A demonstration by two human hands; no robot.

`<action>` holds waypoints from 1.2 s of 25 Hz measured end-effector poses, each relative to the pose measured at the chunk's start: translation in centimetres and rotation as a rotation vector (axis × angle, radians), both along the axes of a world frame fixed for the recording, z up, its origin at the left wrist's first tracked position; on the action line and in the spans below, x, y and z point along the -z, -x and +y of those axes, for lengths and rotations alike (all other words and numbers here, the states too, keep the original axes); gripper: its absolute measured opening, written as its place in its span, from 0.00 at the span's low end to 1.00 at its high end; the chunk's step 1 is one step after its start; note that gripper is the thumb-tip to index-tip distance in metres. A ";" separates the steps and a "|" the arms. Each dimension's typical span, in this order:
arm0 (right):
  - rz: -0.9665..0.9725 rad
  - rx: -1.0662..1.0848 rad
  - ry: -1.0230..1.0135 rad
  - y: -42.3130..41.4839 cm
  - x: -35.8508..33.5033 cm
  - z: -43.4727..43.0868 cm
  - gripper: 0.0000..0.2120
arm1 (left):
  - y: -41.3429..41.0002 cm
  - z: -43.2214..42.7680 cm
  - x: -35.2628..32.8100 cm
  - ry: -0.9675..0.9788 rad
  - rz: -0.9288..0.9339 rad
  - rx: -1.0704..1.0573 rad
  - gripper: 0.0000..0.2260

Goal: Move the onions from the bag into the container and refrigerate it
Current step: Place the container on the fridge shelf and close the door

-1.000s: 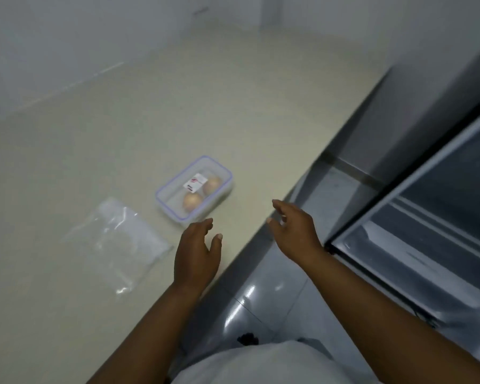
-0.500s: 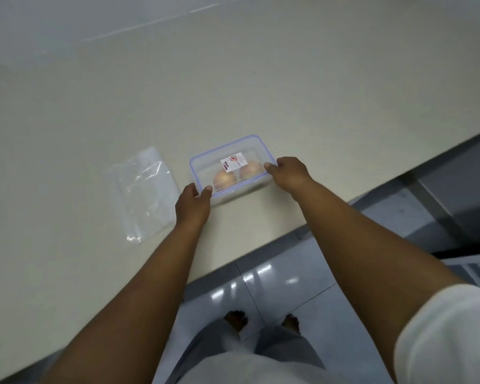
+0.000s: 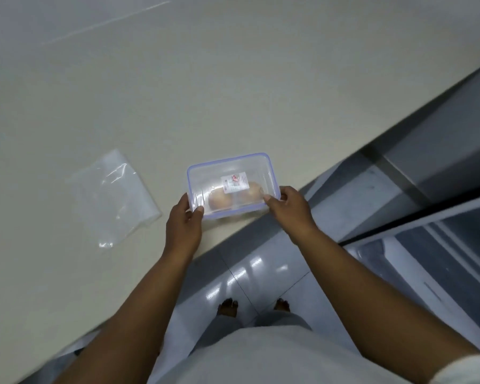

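step: lifting to fridge | my left hand (image 3: 184,227) and right hand (image 3: 288,208) clamp opposite ends of lidded container (image 3: 230,184), keeping it level | two onions (image 3: 220,200) inside | empty plastic bag (image 3: 114,193) left on counter (image 3: 233,92)

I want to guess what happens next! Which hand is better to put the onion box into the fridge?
Probably the right hand: it holds the container's end nearer the open fridge. The left hand holds the far end, beside the empty bag.

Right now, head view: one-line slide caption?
Both hands, left and right, grip lidded container of two onions; empty bag beside.
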State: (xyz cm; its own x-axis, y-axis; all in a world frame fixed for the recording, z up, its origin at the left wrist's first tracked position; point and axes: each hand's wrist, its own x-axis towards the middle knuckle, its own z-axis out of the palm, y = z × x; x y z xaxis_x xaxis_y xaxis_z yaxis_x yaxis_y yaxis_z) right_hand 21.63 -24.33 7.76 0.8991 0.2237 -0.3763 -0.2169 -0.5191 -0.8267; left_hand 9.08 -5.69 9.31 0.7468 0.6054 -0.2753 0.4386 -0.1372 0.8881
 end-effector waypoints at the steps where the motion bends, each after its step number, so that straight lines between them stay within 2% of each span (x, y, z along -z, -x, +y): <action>1: -0.002 0.043 -0.015 1.5 -0.1 -1.8 0.14 | 0.4 -0.8 0.0 -0.010 -0.009 0.065 0.17; 4: 0.006 0.199 -0.017 5.6 0.3 -7.2 0.10 | 1.0 -3.4 0.4 -0.009 -0.016 0.241 0.16; 9: 0.077 0.504 0.020 12.2 2.5 -16.2 0.16 | 0.8 -10.2 2.3 0.048 0.016 0.582 0.16; 18: 0.132 0.918 0.016 18.0 5.8 -31.8 0.15 | -4.0 -27.0 7.1 0.066 0.131 1.007 0.15; 26: 0.121 1.165 0.006 16.6 11.2 -41.6 0.17 | -9.6 -39.8 12.4 0.071 0.177 1.161 0.18; 30: 0.107 1.236 0.008 14.1 15.2 -46.2 0.14 | -12.9 -45.2 16.5 0.058 0.180 1.194 0.17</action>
